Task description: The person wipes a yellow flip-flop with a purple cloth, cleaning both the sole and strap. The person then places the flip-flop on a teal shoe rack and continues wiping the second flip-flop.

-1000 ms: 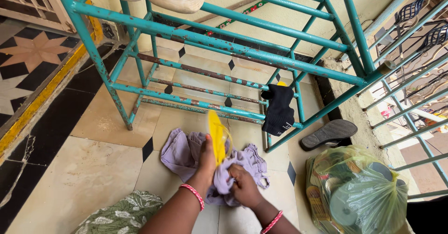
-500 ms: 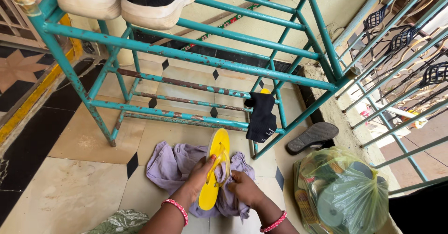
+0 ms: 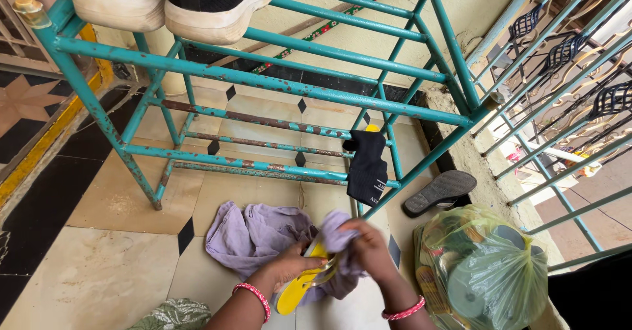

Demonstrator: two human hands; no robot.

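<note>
Fingers of the left hand (image 3: 294, 264) close round a yellow flip-flop (image 3: 299, 289), low over the tiled floor (image 3: 99, 271); the right hand (image 3: 370, 248) presses bunched lilac cloth (image 3: 253, 234) on it (both grips closed). Behind stands a teal rack (image 3: 276, 80), black sock (image 3: 367, 165) hanging.

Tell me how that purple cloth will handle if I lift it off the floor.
Probably floppy: the purple cloth lies in soft folds and bunches in the right hand. Likely light, since it drapes thinly. It may drag, as part lies under the yellow sandal held by the left hand.
</note>
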